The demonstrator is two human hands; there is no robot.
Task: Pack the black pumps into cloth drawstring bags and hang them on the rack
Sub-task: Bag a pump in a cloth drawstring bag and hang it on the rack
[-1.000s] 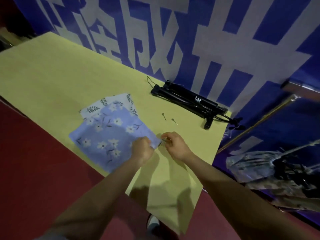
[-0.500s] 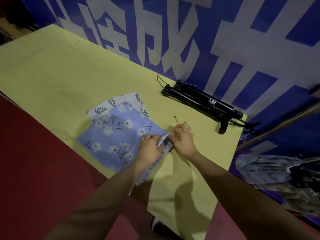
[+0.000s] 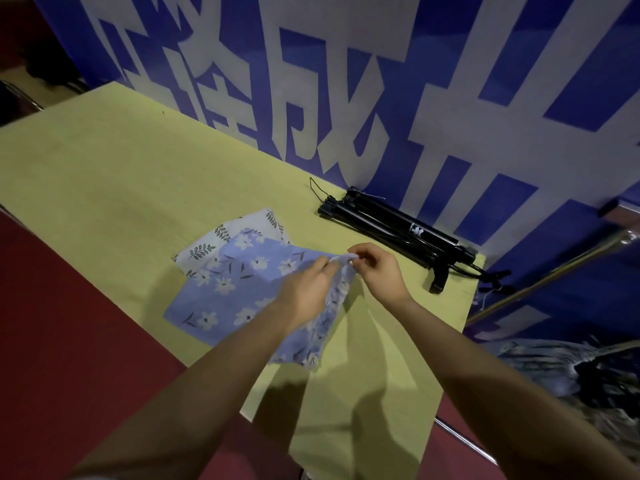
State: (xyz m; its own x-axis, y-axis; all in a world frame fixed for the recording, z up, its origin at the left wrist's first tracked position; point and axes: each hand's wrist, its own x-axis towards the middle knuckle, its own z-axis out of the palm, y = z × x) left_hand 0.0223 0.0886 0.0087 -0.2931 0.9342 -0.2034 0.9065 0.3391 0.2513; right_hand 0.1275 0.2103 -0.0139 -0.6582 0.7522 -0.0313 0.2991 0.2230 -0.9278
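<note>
Here my left hand and my right hand both pinch the raised edge of the blue cloth bag printed with white flowers, fingers curled on the fabric, lifting that edge off the pale yellow tabletop. The rest of the bag lies flat to the left of my left hand, and partly covers a white cloth bag with dark leaf print just beyond it. Beyond my right hand, near but apart from it, lies a folded black metal stand with a small white logo that I cannot read. Behind the tabletop hangs a blue banner with large white characters, cut off by the frame. Far off to my right slants a thin metal rod. I see no black pumps.
</note>
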